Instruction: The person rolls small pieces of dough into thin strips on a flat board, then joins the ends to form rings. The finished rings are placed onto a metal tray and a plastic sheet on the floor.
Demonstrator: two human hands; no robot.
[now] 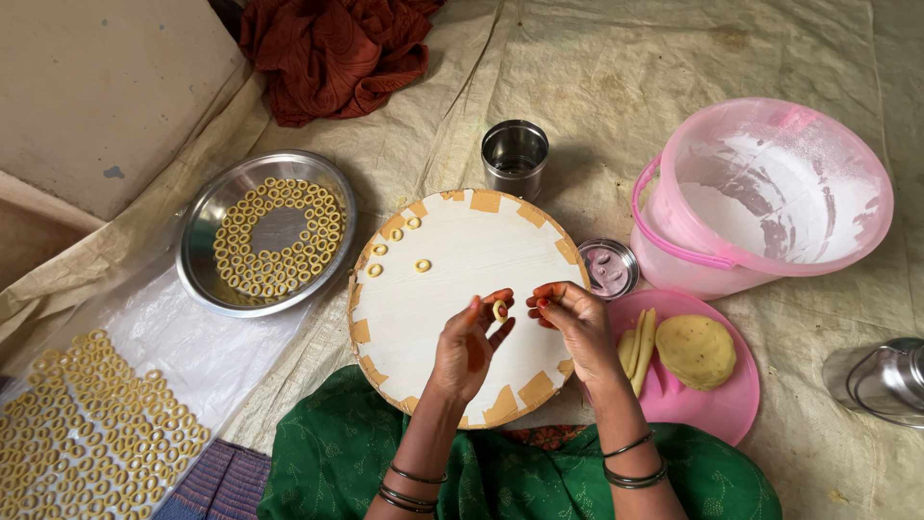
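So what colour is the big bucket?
Pink, see-through, dusted white inside: the bucket, clearest in the head view.

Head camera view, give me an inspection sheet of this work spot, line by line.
Surface: round white board with tan tape patches on its rim, lying on a beige floor sheet.
Job's things: small dough ring pinched in the left hand; four finished rings on the board; dough ball and dough strips on a pink plate.
Clutter: steel bowl of rings, plastic sheet of rings, steel cup, pink bucket, small lid, steel pot.
Grippers: right hand empty beside the ring.
Cables: nothing seen.
Surroundings: red cloth, pale wall.
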